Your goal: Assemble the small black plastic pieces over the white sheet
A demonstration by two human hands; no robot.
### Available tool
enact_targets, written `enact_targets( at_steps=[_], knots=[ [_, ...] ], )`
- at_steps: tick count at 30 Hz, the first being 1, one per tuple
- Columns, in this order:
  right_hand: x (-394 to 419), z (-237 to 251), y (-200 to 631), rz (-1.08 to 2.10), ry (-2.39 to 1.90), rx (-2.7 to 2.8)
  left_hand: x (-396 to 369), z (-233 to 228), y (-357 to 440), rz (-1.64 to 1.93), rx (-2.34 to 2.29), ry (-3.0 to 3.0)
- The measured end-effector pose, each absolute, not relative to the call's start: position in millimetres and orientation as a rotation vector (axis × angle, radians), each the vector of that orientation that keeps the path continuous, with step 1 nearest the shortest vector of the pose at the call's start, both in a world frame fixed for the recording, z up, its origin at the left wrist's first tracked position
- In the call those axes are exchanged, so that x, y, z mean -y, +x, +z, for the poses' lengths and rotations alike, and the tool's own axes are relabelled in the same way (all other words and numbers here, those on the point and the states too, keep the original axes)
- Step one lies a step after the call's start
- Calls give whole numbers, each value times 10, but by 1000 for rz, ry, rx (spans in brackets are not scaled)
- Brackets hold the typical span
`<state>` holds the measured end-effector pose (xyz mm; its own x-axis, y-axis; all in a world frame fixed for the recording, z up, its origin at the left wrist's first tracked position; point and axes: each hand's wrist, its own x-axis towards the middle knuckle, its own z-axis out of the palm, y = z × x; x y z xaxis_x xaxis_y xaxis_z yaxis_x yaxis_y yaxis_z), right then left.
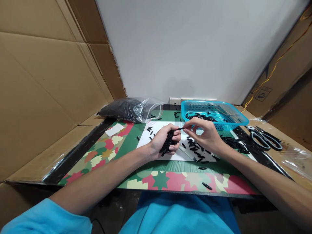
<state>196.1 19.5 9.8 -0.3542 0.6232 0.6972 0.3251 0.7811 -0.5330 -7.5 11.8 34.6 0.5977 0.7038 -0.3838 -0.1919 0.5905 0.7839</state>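
Head view shows the table (170, 169) with a blue basket (234, 121) and a clear bag (131, 110), both holding small black pieces. Left hand (163, 142) is closed around a bundle of black pieces (168, 143); right hand (206, 135) pinches one stick (179, 129). The full fist could spill and scatter them.

Plain white wall (195, 48) behind the table (170, 182); cardboard panels (44, 81) enclose both sides; lighting even.
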Motion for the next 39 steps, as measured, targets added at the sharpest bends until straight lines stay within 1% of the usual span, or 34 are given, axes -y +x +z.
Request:
enact_targets(
  at_steps=[19, 31, 39],
  knots=[
    [-171, 102, 1966, 375, -738, 1959, -117, 351, -81, 593, -741, 758],
    [-140, 115, 1979, 469, -768, 1949, -98, 369, -64, 610, -787, 800],
    [-188, 68, 1980, 379, -687, 2031, -66, 359, -44, 669, -833, 926]
  ],
)
